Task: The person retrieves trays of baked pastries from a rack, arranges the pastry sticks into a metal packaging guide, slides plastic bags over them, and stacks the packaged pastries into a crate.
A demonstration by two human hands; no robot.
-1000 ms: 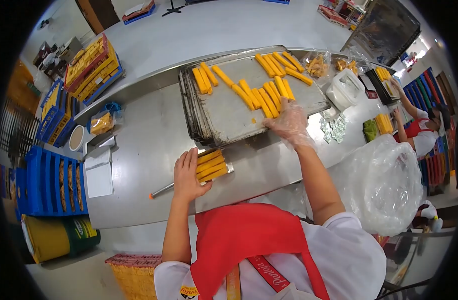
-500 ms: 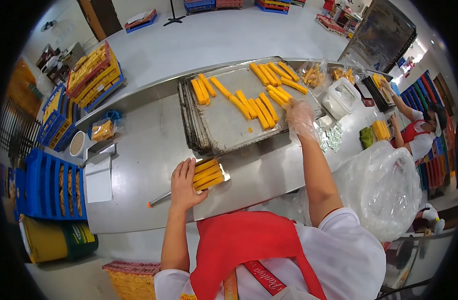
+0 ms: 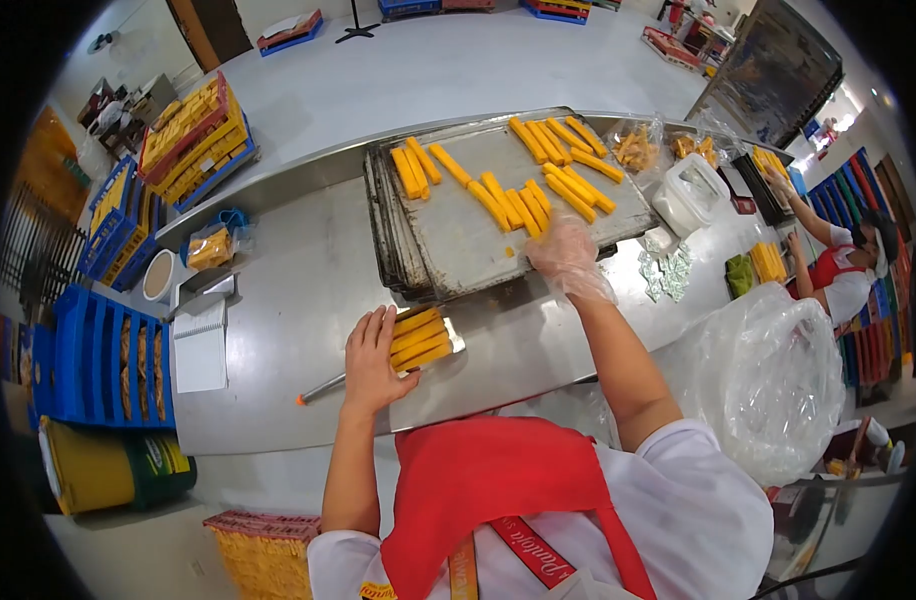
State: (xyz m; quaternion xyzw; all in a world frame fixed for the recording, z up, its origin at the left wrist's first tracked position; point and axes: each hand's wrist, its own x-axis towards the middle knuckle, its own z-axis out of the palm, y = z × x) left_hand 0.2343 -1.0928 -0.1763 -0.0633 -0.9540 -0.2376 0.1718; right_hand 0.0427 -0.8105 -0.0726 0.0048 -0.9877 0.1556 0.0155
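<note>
My bare left hand [image 3: 374, 360] cups the left end of a bundle of yellow baked sticks [image 3: 421, 338], thumb on the near side and fingers along the far side. The bundle lies on a shiny flat piece on the steel table. A thin metal rod with an orange tip [image 3: 303, 399] sticks out left of this hand. My right hand [image 3: 563, 252], in a clear plastic glove, reaches over the near edge of a metal baking tray [image 3: 448, 245]. Its fingers close around the near ends of several yellow sticks [image 3: 526, 208], partly hiding them. More loose sticks [image 3: 553, 140] lie farther back.
More trays are stacked underneath. A white tub [image 3: 691, 190] and bagged sticks [image 3: 635, 148] stand right of the tray. A large clear plastic bag [image 3: 763, 375] bulges at the right front. A notebook [image 3: 200, 350] lies left. A co-worker [image 3: 840, 265] works at the far right.
My right hand has moved left and nearer along the tray, from the right-hand sticks to the near ends of the middle group. The left hand stays at the bundle.
</note>
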